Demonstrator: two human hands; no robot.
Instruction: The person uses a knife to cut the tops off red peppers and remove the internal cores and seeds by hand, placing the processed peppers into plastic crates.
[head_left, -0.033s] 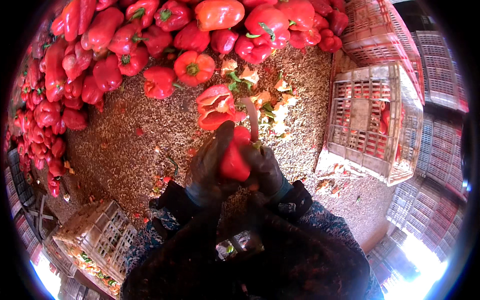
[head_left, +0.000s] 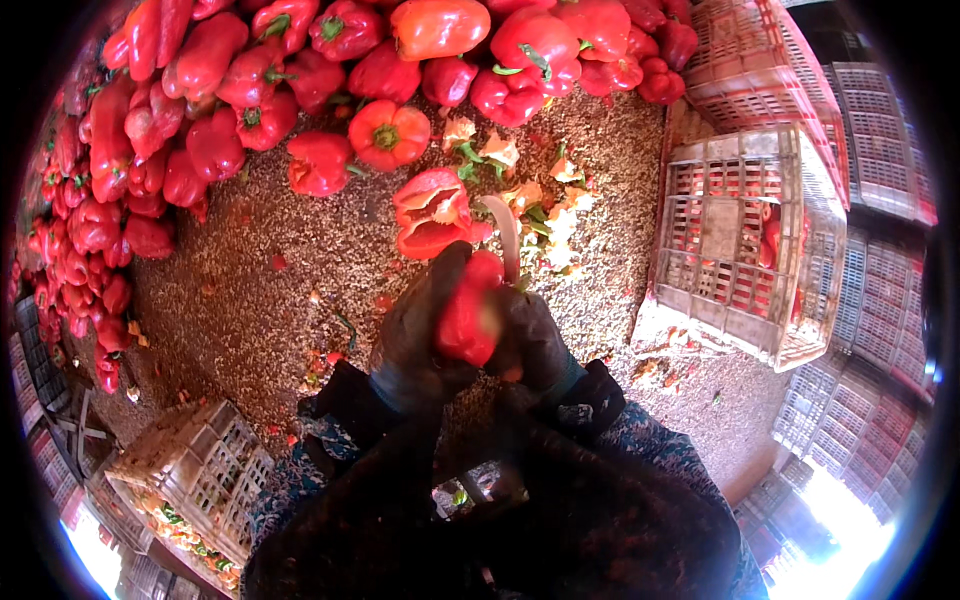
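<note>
A red bell pepper is held in front of me in the gloved fingers of my left hand, which wrap its left side. My right hand, also in a dark glove, is closed against the pepper's other side. From it rises a knife with a curved blade; its handle is hidden in the fist. A blurred pale patch shows on the pepper beside the right fingers. Just beyond my hands, a cut-open red pepper lies on the ground, its pale inside showing.
A large heap of red peppers spreads across the far side and left. Cut pepper cores litter the gritty ground. A pale plastic crate with peppers stands at right; another crate with scraps sits near left. Stacked crates line the right.
The pepper has turned slightly in my hands, and a pale patch now shows near my right fingers. The knife blade has tilted a little to the right.
</note>
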